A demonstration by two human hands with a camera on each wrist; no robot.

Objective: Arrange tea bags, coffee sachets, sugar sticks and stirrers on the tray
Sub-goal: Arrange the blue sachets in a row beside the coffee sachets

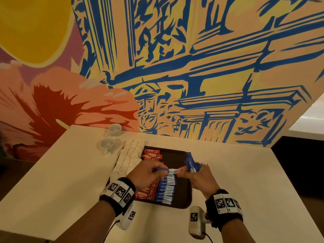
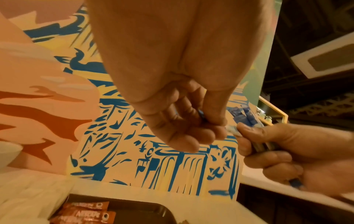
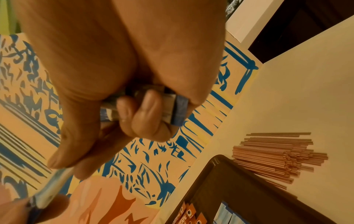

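A dark brown tray (image 1: 177, 155) lies on the white table. It holds a column of red coffee sachets (image 1: 152, 154) and, beside it, a row of blue-and-white sugar sticks (image 1: 165, 190). Above the tray my left hand (image 1: 158, 170) pinches one end of a single sugar stick (image 1: 172, 171). My right hand (image 1: 188, 172) pinches its other end and also grips a bundle of blue sugar sticks (image 1: 192, 163), whose ends show in the fist (image 3: 180, 109). White tea bags (image 1: 129, 158) lie piled left of the tray. Thin stirrers (image 3: 277, 157) lie on the table right of the tray.
Two pale cups (image 1: 114, 128) (image 1: 107, 144) stand at the table's far left, near the painted wall (image 1: 175, 67). The table's right edge (image 1: 287, 181) drops to a dark floor. The right half of the tray floor shows bare.
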